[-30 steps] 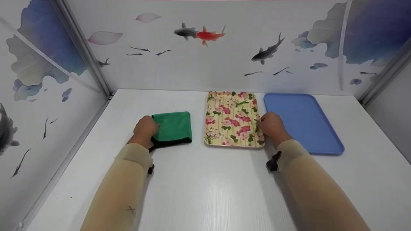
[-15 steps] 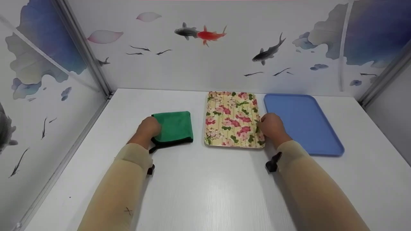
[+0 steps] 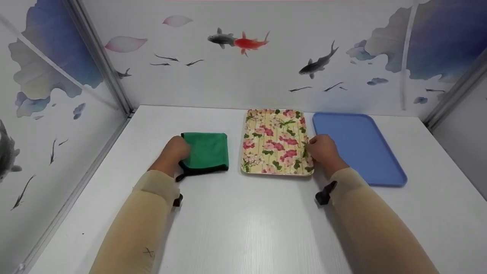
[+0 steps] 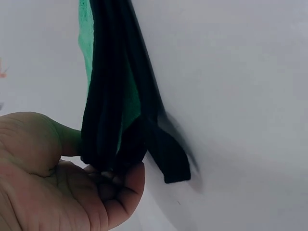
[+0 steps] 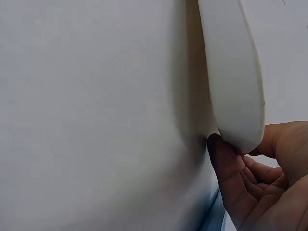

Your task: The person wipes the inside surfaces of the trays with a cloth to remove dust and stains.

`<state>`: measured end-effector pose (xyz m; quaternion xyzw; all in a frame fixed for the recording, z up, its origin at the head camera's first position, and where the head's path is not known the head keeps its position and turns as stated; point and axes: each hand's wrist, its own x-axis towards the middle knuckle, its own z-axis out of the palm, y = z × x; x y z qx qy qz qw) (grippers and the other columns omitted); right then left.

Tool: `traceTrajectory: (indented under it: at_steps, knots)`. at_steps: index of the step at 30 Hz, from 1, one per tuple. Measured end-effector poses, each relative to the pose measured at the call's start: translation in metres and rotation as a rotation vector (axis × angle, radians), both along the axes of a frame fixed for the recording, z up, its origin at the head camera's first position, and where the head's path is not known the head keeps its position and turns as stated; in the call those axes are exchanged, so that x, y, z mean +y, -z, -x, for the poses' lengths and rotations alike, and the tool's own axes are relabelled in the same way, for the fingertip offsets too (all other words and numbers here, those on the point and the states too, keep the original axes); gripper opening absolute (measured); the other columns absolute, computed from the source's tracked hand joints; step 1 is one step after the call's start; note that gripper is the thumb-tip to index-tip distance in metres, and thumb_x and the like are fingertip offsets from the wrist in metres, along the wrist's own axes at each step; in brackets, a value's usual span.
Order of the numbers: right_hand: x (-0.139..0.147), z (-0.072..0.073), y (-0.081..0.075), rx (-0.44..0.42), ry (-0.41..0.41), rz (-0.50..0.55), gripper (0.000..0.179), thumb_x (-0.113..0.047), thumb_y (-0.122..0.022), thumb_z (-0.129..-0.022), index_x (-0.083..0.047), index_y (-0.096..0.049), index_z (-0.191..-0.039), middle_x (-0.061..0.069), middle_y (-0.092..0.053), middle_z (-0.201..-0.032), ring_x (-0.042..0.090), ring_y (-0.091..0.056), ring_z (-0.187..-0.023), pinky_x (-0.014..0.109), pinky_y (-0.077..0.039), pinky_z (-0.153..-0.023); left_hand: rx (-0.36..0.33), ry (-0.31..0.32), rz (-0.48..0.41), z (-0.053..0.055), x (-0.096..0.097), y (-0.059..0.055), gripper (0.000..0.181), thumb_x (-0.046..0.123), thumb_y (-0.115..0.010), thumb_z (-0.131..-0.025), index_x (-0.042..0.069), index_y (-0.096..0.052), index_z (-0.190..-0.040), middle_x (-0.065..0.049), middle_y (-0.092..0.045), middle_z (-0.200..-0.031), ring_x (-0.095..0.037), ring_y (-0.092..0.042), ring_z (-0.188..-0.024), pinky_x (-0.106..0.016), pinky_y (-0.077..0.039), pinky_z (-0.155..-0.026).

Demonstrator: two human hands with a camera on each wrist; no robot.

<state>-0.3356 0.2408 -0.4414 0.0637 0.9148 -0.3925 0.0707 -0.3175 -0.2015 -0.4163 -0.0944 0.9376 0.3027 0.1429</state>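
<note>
A folded green cloth (image 3: 208, 150) with black edging lies on the white table, left of centre. My left hand (image 3: 175, 149) grips its left side; the left wrist view shows the thumb and curled fingers (image 4: 127, 197) pinching the layered black edge, with a black loop end (image 4: 168, 159) hanging beside them. In the middle lies a flower-patterned tray (image 3: 276, 142). My right hand (image 3: 323, 150) pinches its right rim, thumb above and fingers beneath, as the right wrist view shows on the tray's pale side (image 5: 236, 72).
A blue tray (image 3: 361, 144) lies on the right, partly behind my right hand. White walls with painted fish (image 3: 249, 42) enclose the table (image 3: 243, 224) at the back and sides.
Between the frames my left hand and the green cloth shift very slightly. The right hand stays at the flowered tray's rim, and both trays keep their places.
</note>
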Motion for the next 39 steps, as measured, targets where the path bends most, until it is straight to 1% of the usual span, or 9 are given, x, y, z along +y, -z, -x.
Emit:
traceTrajectory:
  at_steps: [5, 11, 18, 22, 24, 27, 32, 35, 39]
  knots:
    - [-0.001, -0.001, 0.001, -0.035, 0.025, 0.091, 0.036, -0.015, -0.052, -0.102, -0.015, -0.041, -0.068, -0.003, -0.039, -0.056, 0.014, -0.043, -0.050, 0.033, -0.039, -0.054, -0.043, -0.071, -0.094, -0.001, -0.005, -0.001, 0.053, 0.011, -0.029, -0.107, -0.015, -0.032, -0.153, -0.027, -0.046, -0.152, -0.028, -0.048, -0.118, -0.040, -0.047, -0.109]
    - [-0.002, -0.004, 0.001, -0.070, 0.082, 0.245, 0.026, -0.021, -0.051, -0.105, -0.010, -0.056, -0.083, -0.004, -0.049, -0.057, 0.012, -0.048, -0.051, 0.032, -0.043, -0.055, -0.061, -0.126, -0.164, 0.002, -0.006, -0.003, 0.059, 0.022, -0.038, -0.112, -0.013, -0.024, -0.157, -0.027, -0.045, -0.154, -0.029, -0.050, -0.124, -0.042, -0.049, -0.108]
    - [0.000, -0.007, 0.004, -0.108, 0.133, 0.488, 0.046, -0.024, -0.051, -0.107, -0.019, -0.046, -0.061, -0.004, -0.046, -0.050, 0.013, -0.044, -0.043, 0.032, -0.041, -0.051, -0.079, -0.195, -0.301, 0.004, -0.007, -0.004, 0.059, 0.025, -0.043, -0.111, -0.011, -0.030, -0.157, -0.025, -0.048, -0.150, -0.029, -0.053, -0.123, -0.039, -0.050, -0.106]
    - [0.002, -0.007, 0.002, -0.113, 0.157, 0.591, 0.042, -0.027, -0.055, -0.106, -0.018, -0.054, -0.065, -0.005, -0.048, -0.051, 0.011, -0.042, -0.044, 0.030, -0.042, -0.050, -0.093, -0.207, -0.381, 0.005, -0.010, -0.003, 0.059, 0.028, -0.044, -0.111, -0.006, -0.033, -0.157, -0.022, -0.048, -0.152, -0.030, -0.052, -0.129, -0.040, -0.050, -0.110]
    - [0.001, -0.010, -0.004, -0.133, 0.158, 0.635, 0.041, -0.028, -0.056, -0.106, -0.016, -0.057, -0.067, -0.004, -0.049, -0.051, 0.011, -0.042, -0.044, 0.029, -0.042, -0.051, -0.104, -0.212, -0.431, 0.005, -0.011, -0.004, 0.060, 0.029, -0.045, -0.111, -0.004, -0.032, -0.159, -0.020, -0.046, -0.154, -0.030, -0.051, -0.134, -0.041, -0.048, -0.113]
    - [0.002, -0.010, -0.004, -0.161, 0.168, 0.693, 0.033, -0.029, -0.059, -0.106, -0.014, -0.065, -0.077, -0.004, -0.051, -0.056, 0.010, -0.043, -0.048, 0.028, -0.043, -0.054, -0.113, -0.214, -0.490, 0.004, -0.012, -0.006, 0.061, 0.031, -0.048, -0.110, -0.001, -0.032, -0.160, -0.019, -0.045, -0.156, -0.031, -0.050, -0.138, -0.041, -0.047, -0.115]
    - [0.003, -0.007, 0.003, -0.163, 0.195, 0.781, 0.021, -0.027, -0.062, -0.105, -0.009, -0.070, -0.103, -0.004, -0.057, -0.065, 0.010, -0.047, -0.053, 0.025, -0.045, -0.055, -0.102, -0.229, -0.567, 0.002, -0.009, -0.008, 0.059, 0.031, -0.052, -0.109, 0.001, -0.038, -0.158, -0.015, -0.051, -0.149, -0.023, -0.055, -0.128, -0.037, -0.049, -0.113]
    - [0.003, -0.008, 0.003, -0.154, 0.205, 0.829, 0.022, -0.026, -0.064, -0.104, -0.006, -0.070, -0.111, -0.004, -0.062, -0.069, 0.010, -0.050, -0.055, 0.025, -0.047, -0.056, -0.088, -0.238, -0.639, 0.001, -0.005, -0.008, 0.058, 0.031, -0.053, -0.109, 0.002, -0.040, -0.157, -0.015, -0.053, -0.148, -0.023, -0.057, -0.127, -0.037, -0.049, -0.112]
    - [0.002, -0.010, 0.003, -0.123, 0.199, 0.886, 0.023, -0.024, -0.063, -0.104, -0.005, -0.069, -0.114, -0.003, -0.065, -0.071, 0.010, -0.052, -0.055, 0.024, -0.049, -0.056, -0.071, -0.231, -0.710, 0.000, 0.002, -0.009, 0.058, 0.032, -0.055, -0.108, 0.004, -0.041, -0.157, -0.015, -0.055, -0.147, -0.024, -0.057, -0.128, -0.037, -0.050, -0.111]
